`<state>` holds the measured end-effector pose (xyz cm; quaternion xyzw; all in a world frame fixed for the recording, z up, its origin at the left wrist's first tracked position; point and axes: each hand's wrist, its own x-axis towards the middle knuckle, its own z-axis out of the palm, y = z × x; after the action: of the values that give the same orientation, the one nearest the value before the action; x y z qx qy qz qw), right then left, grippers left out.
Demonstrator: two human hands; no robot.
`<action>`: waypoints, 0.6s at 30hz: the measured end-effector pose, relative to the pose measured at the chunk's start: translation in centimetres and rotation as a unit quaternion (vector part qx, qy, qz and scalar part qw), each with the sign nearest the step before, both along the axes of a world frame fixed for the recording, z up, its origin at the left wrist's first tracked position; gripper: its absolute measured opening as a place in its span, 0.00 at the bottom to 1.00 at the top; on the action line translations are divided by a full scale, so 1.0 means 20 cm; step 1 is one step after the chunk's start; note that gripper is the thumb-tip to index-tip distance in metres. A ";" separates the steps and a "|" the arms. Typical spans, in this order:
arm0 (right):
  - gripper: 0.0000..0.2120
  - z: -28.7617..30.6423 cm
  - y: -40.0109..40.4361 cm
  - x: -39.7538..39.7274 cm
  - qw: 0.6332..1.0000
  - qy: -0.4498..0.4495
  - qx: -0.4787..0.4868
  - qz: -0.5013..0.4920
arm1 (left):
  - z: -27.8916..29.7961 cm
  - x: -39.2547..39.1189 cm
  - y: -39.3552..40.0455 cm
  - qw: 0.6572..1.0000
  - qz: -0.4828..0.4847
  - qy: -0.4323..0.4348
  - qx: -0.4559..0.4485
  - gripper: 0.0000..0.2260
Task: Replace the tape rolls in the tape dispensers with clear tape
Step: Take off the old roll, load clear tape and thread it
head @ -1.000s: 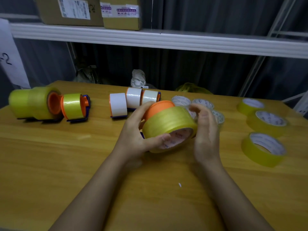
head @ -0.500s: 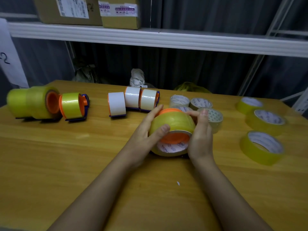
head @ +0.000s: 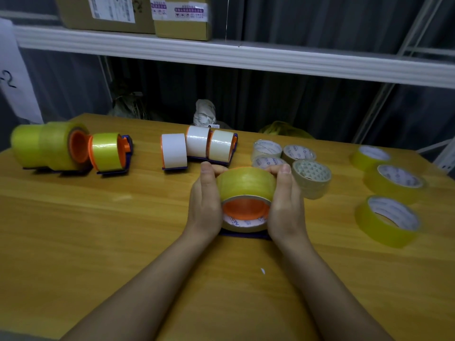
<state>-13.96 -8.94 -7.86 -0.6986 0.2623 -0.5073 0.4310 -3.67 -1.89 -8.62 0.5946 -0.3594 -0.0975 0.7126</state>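
The yellowish clear tape roll [head: 246, 183] sits near the middle of the wooden table [head: 98, 230], threaded over the orange hub [head: 246, 209] of a dispenser whose dark blue base [head: 246, 235] shows just under it. The left hand [head: 205, 200] and right hand [head: 285, 203] press against opposite sides of the roll, clamping it between them. The hub appears off-centre in the cardboard core, so the roll may not be fully seated; uneven pressure from either palm could cock it on the hub or tip the dispenser over. Compared with a second ago, the roll and dispenser are no longer held up and tilted but rest on the table, and both hands have closed in flat on the sides. Four pale rolls [head: 311, 177] lie just beyond the right hand.
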 end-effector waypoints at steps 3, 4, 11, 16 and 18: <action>0.27 0.00 0.00 0.00 1.000 0.008 -0.011 0.001 | 0.00 0.00 0.00 1.000 0.000 0.001 -0.005 0.29; 0.29 0.00 0.00 0.00 1.000 0.010 -0.014 0.002 | 0.00 0.00 -0.01 1.000 0.000 0.001 -0.009 0.29; 0.28 0.00 0.02 0.00 1.000 0.012 -0.004 0.017 | 0.00 0.00 0.00 1.000 0.000 -0.015 -0.014 0.34; 0.32 0.02 0.02 -0.01 0.998 -0.007 0.021 0.059 | 0.04 -0.01 0.01 1.000 -0.015 0.000 0.008 0.37; 0.32 0.02 0.02 -0.01 0.997 -0.017 0.023 0.078 | 0.04 0.00 0.01 1.000 -0.013 0.012 0.020 0.33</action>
<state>-14.10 -8.47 -7.54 -0.6984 0.2112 -0.4773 0.4897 -3.69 -1.69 -7.85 0.6028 -0.3560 -0.1210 0.7037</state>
